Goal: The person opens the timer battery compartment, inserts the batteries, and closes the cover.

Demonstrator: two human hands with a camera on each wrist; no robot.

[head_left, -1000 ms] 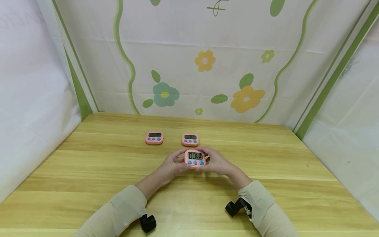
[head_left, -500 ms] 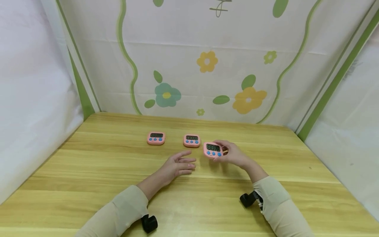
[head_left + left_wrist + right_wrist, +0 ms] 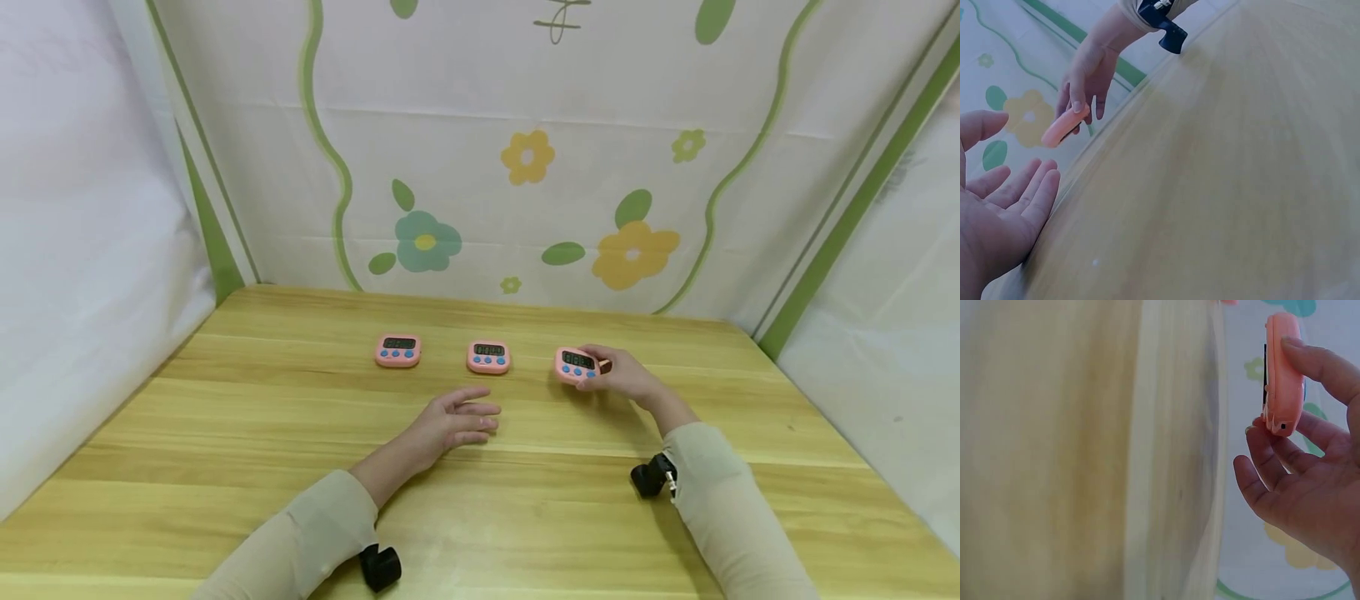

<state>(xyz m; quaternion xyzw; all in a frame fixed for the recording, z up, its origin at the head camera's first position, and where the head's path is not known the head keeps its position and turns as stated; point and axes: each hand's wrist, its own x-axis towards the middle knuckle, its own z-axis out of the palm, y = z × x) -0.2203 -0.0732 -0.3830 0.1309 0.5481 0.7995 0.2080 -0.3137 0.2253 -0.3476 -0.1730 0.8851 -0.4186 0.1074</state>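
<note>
A pink digital timer [image 3: 577, 367] with a dark display and blue buttons is pinched at its right side by my right hand [image 3: 626, 377]. In the right wrist view the timer [image 3: 1285, 375] appears edge-on, the thumb on one side and fingertips under its lower end. My left hand [image 3: 450, 425] holds nothing; its fingers are spread and relaxed, low over the table in front of a second pink timer [image 3: 488, 357]. Farther left lies a third pink timer [image 3: 398, 351], making a rough row with the other two.
The wooden table [image 3: 300, 433] carries the timers toward its far side. Behind it hangs a white cloth [image 3: 465, 183] with printed flowers, and white sheets flank both sides. A black camera mount [image 3: 652, 475] sticks out from the right sleeve.
My left hand has let go of the timer both hands held. The right hand has carried it right and slightly away, to the right of the middle timer. The left hand has barely moved.
</note>
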